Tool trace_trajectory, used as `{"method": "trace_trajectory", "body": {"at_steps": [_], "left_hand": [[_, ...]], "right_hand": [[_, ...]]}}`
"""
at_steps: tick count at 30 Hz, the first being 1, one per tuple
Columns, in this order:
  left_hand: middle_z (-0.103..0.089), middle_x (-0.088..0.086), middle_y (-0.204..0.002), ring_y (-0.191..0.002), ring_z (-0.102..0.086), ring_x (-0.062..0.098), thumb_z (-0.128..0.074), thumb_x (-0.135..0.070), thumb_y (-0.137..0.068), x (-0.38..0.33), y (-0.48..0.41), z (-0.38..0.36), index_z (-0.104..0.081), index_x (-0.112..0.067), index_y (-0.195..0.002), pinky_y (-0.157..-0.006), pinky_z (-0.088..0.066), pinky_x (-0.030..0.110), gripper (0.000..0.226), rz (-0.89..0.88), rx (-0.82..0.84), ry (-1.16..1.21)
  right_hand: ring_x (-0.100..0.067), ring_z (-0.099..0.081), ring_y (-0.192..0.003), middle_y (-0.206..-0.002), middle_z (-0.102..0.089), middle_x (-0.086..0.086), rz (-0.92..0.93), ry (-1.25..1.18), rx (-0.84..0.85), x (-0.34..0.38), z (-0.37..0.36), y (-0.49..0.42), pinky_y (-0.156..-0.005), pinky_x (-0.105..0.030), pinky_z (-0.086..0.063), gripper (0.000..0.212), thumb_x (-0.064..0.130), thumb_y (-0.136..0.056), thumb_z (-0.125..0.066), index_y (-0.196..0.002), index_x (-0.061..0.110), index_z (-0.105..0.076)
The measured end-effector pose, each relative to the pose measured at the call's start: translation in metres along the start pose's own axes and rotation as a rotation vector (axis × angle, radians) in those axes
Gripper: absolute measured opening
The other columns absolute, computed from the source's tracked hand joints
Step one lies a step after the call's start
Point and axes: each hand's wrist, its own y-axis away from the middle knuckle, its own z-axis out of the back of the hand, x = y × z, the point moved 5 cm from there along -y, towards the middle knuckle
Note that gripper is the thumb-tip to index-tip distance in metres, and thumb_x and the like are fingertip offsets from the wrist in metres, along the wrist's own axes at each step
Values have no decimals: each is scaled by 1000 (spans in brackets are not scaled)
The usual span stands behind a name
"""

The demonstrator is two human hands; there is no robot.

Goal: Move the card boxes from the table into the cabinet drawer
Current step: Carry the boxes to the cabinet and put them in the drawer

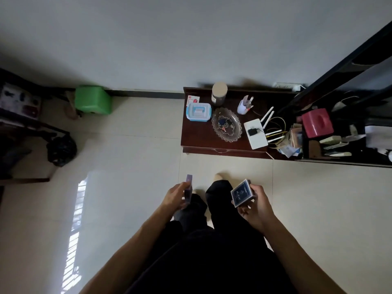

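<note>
While each hand grips a card box, the left hand (174, 196) half hides its blurred box (188, 188); the right hand (255, 205) shows its blue box (241, 193) plainly at lower centre.

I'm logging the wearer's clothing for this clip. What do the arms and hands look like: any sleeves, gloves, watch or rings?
Both forearms are bare up to the frame edge, with no sleeves in view. The left hand and right hand wear no gloves. No watch, bracelet or ring shows on either wrist or on the fingers.
</note>
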Motion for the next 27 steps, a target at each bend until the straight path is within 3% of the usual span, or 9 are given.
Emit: {"method": "trace_trajectory", "body": {"at_steps": [4,7,9,11,14,16,18,23,27], "left_hand": [[-66,1,-83,-70,-64,14,-62,-48,-85,-23,-42,-8,-66,-20,-93,-63,-51,23,30,-75,-16,-74],[-75,-1,-92,-74,-72,6,-69,-66,-66,-51,-87,-5,-61,-26,-109,-55,-50,10,59,-145,-48,-138],[-69,-5,-105,-82,-69,6,-73,-62,-64,-64,-126,-1,-56,-26,-116,-50,-47,5,66,-174,-81,-235],[-59,-11,-109,-89,-64,3,-78,-50,-62,-73,-173,6,-50,-26,-127,-54,-46,4,74,-211,-106,-339],[-57,-10,-114,-101,-61,12,-77,-48,-57,-82,-242,18,-46,-29,-129,-79,-52,24,81,-321,-180,-571],[-56,-2,-125,-108,-57,22,-82,-42,-60,-85,-289,24,-43,-28,-131,-88,-52,35,81,-382,-210,-702],[-53,1,-134,-114,-53,26,-85,-37,-63,-86,-333,27,-41,-28,-135,-88,-50,37,85,-430,-233,-801],[-49,4,-141,-123,-47,30,-87,-29,-63,-79,-439,26,-37,-20,-141,-91,-51,43,93,-590,-278,-1022],[-47,6,-143,-125,-46,31,-86,-28,-65,-78,-509,21,-37,-16,-143,-94,-52,43,94,-683,-333,-1104]], "right_hand": [[-28,-58,-103,-118,-58,-19,-10,121,20,36,-23,-50,-81,-37,-52,30,27,-99,-58,-121,7,-57],[-26,-62,-99,-114,-59,-16,60,330,19,64,-51,-96,-92,-43,-54,17,22,-99,-60,-111,11,-62],[-25,-66,-103,-121,-65,-15,112,507,-4,80,-73,-130,-89,-40,-57,29,24,-94,-69,-121,17,-60],[-21,-69,-104,-125,-65,-10,182,691,-26,93,-95,-171,-78,-30,-56,51,29,-85,-78,-131,23,-56],[-11,-62,-106,-126,-57,-2,445,1120,-48,114,-122,-231,-80,-19,-49,80,50,-66,-80,-137,27,-51],[-14,-56,-112,-128,-52,1,596,1353,-49,122,-138,-274,-93,-32,-49,87,53,-63,-79,-139,27,-48],[-18,-55,-115,-128,-54,3,735,1503,-66,128,-151,-314,-95,-44,-50,84,50,-63,-80,-137,27,-47],[-20,-61,-99,-109,-59,3,1002,1774,-37,138,-180,-419,-83,-40,-51,57,37,-60,-81,-109,19,-59],[-23,-61,-103,-114,-56,3,1106,1926,-44,136,-190,-489,-83,-42,-48,45,33,-63,-79,-100,21,-56]]}}
